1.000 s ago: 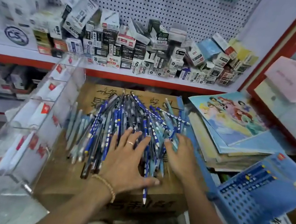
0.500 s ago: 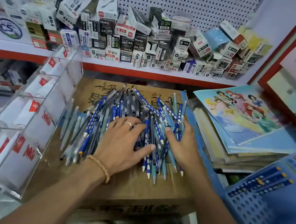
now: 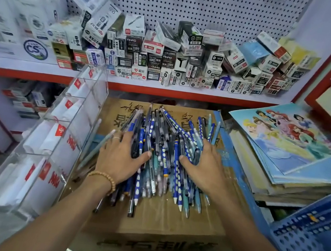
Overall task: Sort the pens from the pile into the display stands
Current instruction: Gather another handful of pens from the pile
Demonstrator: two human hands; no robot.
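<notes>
Grip: left hand (image 3: 121, 157) and right hand (image 3: 205, 168) lie flat, fingers straight, pressing the heap of blue and grey plastic pens (image 3: 163, 146) between them; nothing pinched.
Pens: bunched between the palms on the brown cardboard box (image 3: 166, 223).
Stand: clear acrylic display stand (image 3: 66, 131) just left of the left hand, no pens in it that I can see.
Risk: squeezing inward may roll pens beyond the wrists off the box's near edge.

**Clearances and obstructions around the pen pile**

- Cardboard box (image 3: 158, 221): bare top strip along the near edge, open to approach from the front.
- Pile of pens (image 3: 162, 153): covers the box's middle; both hands lie flat on it, left hand (image 3: 119, 157) and right hand (image 3: 205, 170), with a narrow gap between the thumbs.
- Clear display stand (image 3: 49, 139): touching the box's left side, open-topped compartments, walls block sideways passage.
- Stack of books (image 3: 284, 165): close on the right, higher than the box top.
- Shelf (image 3: 38, 71) with small boxes (image 3: 171, 56): overhangs the far edge, limiting headroom behind the pile.
- Blue perforated rack (image 3: 311, 241): blocks the near right.
</notes>
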